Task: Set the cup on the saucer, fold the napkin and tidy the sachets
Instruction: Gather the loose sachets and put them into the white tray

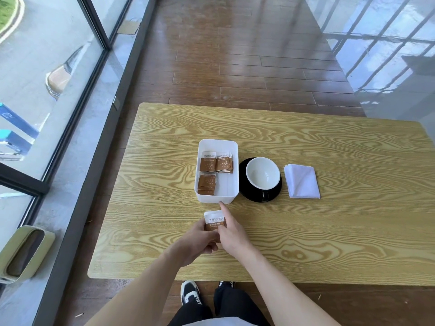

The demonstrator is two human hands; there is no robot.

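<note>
Both hands meet just short of the white tray (pixel 233 150), on the near side of it; the left hand (pixel 200 243) grips a small stack of brown sachets (pixel 213 222), fingers curled round the stack's left edge; the right hand (pixel 231 231) pinches the same stack from the right, its forefinger stretched straight toward the tray's near wall, tip almost at the rim; inside the tray, three little piles of sachets (pixel 215 171) lie flat, two at the far end, one nearer; just right of the tray, the white cup (pixel 263 172) sits on the black saucer (pixel 244 187); right of the tray again, beyond the saucer, the folded napkin (pixel 302 181) lies flat on the wooden table (pixel 329 231).
</note>
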